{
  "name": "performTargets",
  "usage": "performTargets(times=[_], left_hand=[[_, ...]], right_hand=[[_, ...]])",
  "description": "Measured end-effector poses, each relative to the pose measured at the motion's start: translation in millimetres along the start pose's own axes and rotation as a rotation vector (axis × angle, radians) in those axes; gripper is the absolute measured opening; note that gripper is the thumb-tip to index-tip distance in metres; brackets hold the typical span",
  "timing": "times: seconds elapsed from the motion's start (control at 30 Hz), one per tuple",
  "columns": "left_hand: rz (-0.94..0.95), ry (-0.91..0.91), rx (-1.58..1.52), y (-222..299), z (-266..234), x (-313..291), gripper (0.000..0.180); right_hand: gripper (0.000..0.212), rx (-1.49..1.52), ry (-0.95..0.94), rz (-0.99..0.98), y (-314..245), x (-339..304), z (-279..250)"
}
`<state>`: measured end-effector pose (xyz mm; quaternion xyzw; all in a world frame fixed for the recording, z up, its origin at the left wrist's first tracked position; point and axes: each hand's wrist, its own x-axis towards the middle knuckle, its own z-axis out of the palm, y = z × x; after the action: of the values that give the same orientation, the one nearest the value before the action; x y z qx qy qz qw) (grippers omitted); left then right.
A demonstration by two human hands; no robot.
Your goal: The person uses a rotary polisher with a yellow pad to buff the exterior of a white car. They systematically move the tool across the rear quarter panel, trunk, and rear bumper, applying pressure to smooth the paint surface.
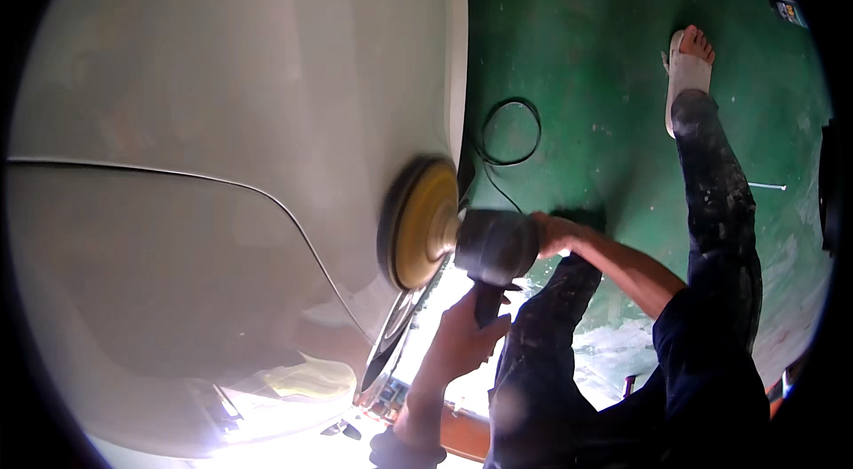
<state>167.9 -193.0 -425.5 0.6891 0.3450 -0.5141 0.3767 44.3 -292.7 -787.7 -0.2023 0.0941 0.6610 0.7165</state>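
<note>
A polisher (pixel 496 245) with a round yellow-backed pad (pixel 426 225) and a dark rim is held up against a pale, glossy car body panel (pixel 204 69). The pad's face is turned toward the panel; whether it touches all over is hidden. My left hand (pixel 469 331) wraps round the dark handle that juts from the polisher's near side. At the tool's rear end, my right hand (pixel 556 234) grips the housing, with some of its fingers out of sight behind it. A thin dark seam (pixel 258 189) curves across the panel toward the pad.
On the green floor (pixel 604 51) lies a looped black cord (pixel 511 131) running toward the polisher. My legs and a sandalled foot (pixel 691 69) are at right. A thin rod (pixel 767 186) lies beyond my leg. Strong glare covers the car's lower edge and the nearby floor.
</note>
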Motion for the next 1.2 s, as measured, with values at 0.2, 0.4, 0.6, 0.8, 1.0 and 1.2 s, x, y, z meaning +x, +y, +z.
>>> performTargets(times=[0.2,0.4,0.6,0.8,1.0,1.2], left_hand=[[0.077,-0.222,-0.153,96,-16,5,0.043],[-0.109,-0.094,-0.129,17,-7,-14,0.049],[-0.400,-0.017,-0.293,-46,-6,-91,0.048],[-0.347,-0.026,-0.451,-21,1,-62,0.048],[-0.347,-0.113,-0.625,21,6,-33,0.053],[-0.378,-0.124,-0.865,-24,0,-118,0.056]], right_hand=[[0.058,-0.512,0.238,-0.327,-126,-58,30],[0.072,-1.227,0.990,-0.171,-168,-129,-93],[0.082,-1.714,1.975,0.485,-204,-227,-235],[0.081,-1.798,2.020,0.392,-195,-230,-258],[0.072,-1.800,1.956,0.326,-198,-229,-247],[0.062,-1.729,1.821,0.168,-221,-233,-225]])
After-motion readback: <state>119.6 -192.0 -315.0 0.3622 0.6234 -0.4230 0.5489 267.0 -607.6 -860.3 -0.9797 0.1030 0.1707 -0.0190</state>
